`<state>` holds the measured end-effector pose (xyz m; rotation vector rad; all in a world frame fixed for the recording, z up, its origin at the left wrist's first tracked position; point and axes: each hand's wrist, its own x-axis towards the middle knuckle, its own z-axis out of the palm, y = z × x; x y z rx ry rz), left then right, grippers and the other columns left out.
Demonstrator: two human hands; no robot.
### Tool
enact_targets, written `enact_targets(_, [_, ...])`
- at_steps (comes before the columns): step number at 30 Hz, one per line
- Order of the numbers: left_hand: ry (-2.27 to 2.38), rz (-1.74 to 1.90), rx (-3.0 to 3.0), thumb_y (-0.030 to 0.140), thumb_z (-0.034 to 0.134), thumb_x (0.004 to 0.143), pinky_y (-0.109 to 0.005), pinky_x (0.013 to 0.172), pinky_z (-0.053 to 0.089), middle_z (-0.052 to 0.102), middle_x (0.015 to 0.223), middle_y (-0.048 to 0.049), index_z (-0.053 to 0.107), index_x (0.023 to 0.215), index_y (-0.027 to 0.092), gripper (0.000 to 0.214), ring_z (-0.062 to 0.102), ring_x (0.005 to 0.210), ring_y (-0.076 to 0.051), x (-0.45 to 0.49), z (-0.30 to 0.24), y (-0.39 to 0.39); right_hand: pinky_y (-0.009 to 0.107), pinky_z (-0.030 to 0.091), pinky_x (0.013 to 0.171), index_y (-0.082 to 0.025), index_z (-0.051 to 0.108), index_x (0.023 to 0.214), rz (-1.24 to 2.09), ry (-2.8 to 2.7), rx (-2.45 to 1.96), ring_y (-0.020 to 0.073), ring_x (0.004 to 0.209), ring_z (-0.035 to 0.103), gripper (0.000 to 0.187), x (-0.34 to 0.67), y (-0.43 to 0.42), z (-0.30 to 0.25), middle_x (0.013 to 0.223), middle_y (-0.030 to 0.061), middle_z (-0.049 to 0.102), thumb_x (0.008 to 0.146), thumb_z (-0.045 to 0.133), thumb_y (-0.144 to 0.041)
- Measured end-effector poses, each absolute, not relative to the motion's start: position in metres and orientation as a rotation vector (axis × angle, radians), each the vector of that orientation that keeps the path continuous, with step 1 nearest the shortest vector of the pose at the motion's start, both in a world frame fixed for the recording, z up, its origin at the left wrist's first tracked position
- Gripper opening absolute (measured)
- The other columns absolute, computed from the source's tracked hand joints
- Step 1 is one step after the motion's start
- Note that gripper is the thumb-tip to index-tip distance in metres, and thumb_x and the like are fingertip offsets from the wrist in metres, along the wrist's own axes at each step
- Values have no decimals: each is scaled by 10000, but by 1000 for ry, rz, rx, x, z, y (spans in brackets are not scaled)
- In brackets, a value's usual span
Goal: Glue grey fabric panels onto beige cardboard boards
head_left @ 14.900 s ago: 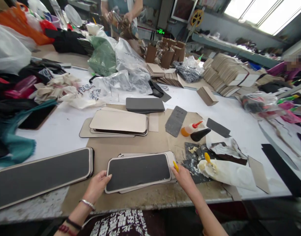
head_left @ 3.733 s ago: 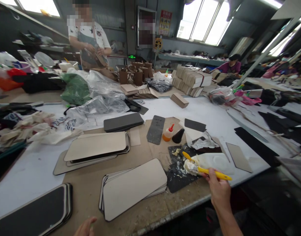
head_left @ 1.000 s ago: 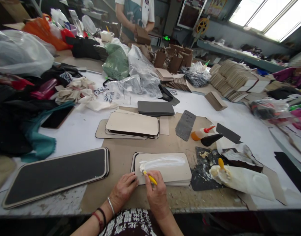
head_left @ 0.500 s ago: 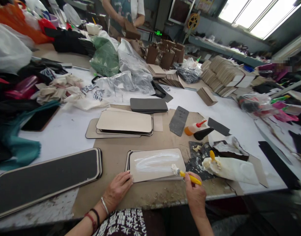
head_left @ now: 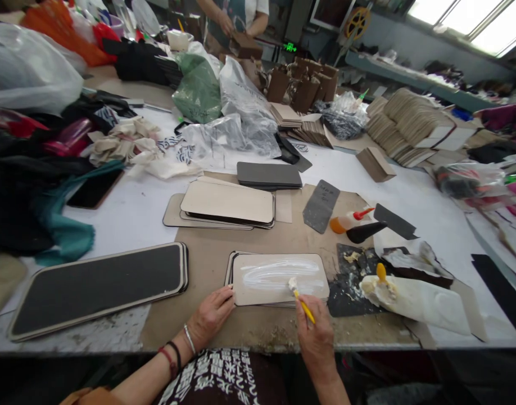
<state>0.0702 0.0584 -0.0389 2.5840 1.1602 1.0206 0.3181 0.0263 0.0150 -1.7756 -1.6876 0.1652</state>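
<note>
A beige rounded board (head_left: 262,295) lies on top of a small stack in front of me, with white glue streaks (head_left: 279,269) across it. My left hand (head_left: 211,315) is closed on the board's left edge, fingertips at the lower corner. In my right hand (head_left: 317,332) is a small brush (head_left: 303,306) with a yellow handle, its glue-covered bristles touching the board's right half. To the right, a white plastic container (head_left: 426,298) lies on its side with glue at its mouth and a yellow-handled tool (head_left: 381,272) in it.
Long dark boards (head_left: 102,287) lie at left. Behind the work are a stack of beige boards (head_left: 228,199), grey boards (head_left: 270,174), a grey template (head_left: 321,205) and a red-tipped bottle (head_left: 346,222). Fabric scraps, a phone (head_left: 95,188) and plastic bags lie further off. Another person (head_left: 236,22) works beyond.
My right hand has moved the brush left across the board, its handle now pointing more toward me. My left hand stays at the board's edge. The camera view has shifted slightly left.
</note>
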Motion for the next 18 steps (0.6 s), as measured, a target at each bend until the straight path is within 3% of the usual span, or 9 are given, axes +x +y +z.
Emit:
enact_targets(9, [1209,886,2598,130,468,800,-279,774,515,584,827,-50,570,909,152,151,561,841,-136,69,-45,55,289,478,730,-207,545,881,612,-1582,-1521,143,807,545,111,230,35,28,815,39,576,836,450,-172])
enact_targets(18, [1198,895,2595,113,490,783,-289,744,515,574,769,-51,569,859,140,113,552,804,-143,71,-43,56,293,452,720,-184,560,849,569,-1469,-1580,151,794,531,101,246,63,24,804,43,573,828,468,-222])
